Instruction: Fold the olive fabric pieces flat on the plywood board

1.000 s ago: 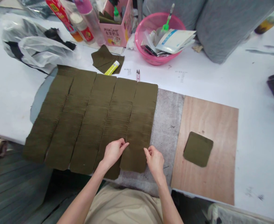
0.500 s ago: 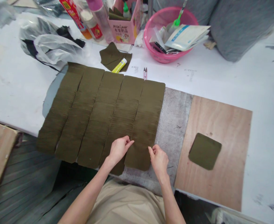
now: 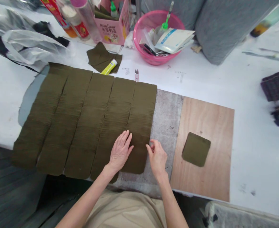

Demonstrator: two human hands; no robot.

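Several overlapping rows of olive-green fabric pieces [image 3: 82,114] lie fanned out across the table in front of me. My left hand [image 3: 120,149] rests flat and open on the lower part of the two rightmost rows. My right hand [image 3: 157,154] pinches the right edge of the rightmost row [image 3: 142,110] with curled fingers. To the right, one single olive fabric piece [image 3: 196,149] lies on a plywood board [image 3: 212,120], apart from both hands.
A grey felt pad [image 3: 169,110] lies between the rows and the board. At the back stand a pink basin [image 3: 151,57] with packets, a pink box [image 3: 110,27], bottles, a yellow tube [image 3: 109,67], small snips [image 3: 136,75], plastic bags [image 3: 22,41] and grey fabric rolls [image 3: 222,28].
My left hand has gone from a pinch at the row's left edge to lying flat on the fabric. My right hand stays at the right edge. The camera view shifted.
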